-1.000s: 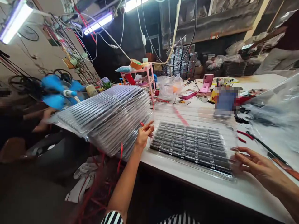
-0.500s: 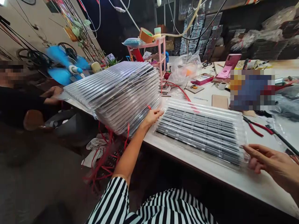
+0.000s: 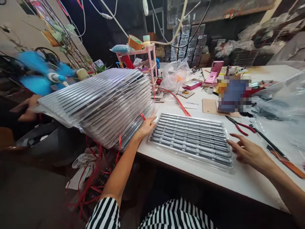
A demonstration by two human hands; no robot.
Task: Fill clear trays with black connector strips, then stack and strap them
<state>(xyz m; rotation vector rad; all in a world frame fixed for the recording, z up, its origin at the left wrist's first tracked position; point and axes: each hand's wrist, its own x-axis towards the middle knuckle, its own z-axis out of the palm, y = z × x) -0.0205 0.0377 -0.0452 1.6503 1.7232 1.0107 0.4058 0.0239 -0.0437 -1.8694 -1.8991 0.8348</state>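
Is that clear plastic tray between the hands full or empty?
It looks full: dark parts lie in rows across the tray, nearly edge to edge.

White table (image 3: 247,183) is carrying a clear tray of dk strips (image 3: 181,151) nr its front edge, w/ a tall tray stack (image 3: 114,101) leaning just L of it. Red-handled pliers (image 3: 235,122) are lying R of the tray, nr a brn card piece (image 3: 210,106). Farther bk, a pink rack (image 3: 151,62) is standing & a clr plastic bag (image 3: 172,71) is lying.
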